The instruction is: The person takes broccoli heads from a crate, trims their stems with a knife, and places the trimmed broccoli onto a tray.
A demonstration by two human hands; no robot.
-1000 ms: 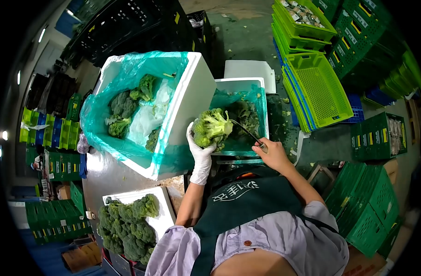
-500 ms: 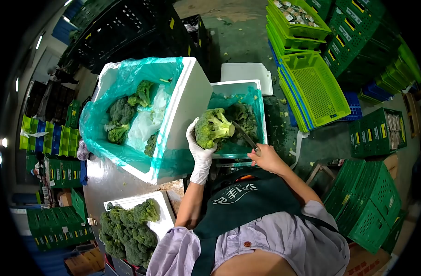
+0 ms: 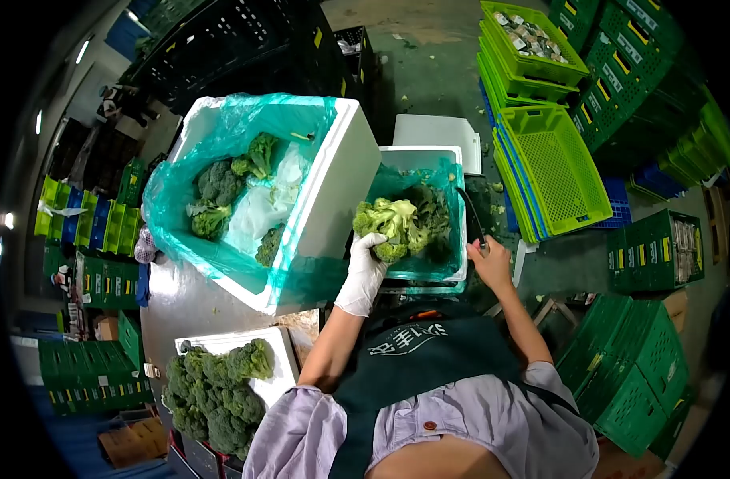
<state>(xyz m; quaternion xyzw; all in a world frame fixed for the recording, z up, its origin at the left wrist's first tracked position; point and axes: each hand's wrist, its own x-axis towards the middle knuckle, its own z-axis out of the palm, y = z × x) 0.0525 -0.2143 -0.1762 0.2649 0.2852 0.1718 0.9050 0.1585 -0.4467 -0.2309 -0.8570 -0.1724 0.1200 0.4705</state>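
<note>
In my white-gloved left hand (image 3: 365, 275) is a broccoli head (image 3: 390, 219), its pale cut stem side facing up. Bare and closed, my right hand (image 3: 492, 263) grips the handle of a knife (image 3: 472, 214). The dark curved blade points away from me, apart from the broccoli. Under the broccoli stands a foam box (image 3: 460, 191) with a teal liner and dark green leafy pieces (image 3: 434, 219) inside. To the left, a larger tilted foam box (image 3: 337, 191) with a teal plastic liner (image 3: 169, 199) holds several broccoli heads (image 3: 219, 182).
Several broccoli heads (image 3: 221, 399) are piled on a white foam slab (image 3: 281, 363) on the metal table (image 3: 173, 299). Lime-green crates (image 3: 552, 172) are stacked at right, with dark green crates (image 3: 632, 367) nearer. A foam lid (image 3: 441, 136) lies beyond the boxes. Another person (image 3: 127, 104) is far left.
The knife has come away from the broccoli stem, moving right with my right hand. My left hand has shifted slightly right and turned the broccoli. A person shows more clearly at far left.
</note>
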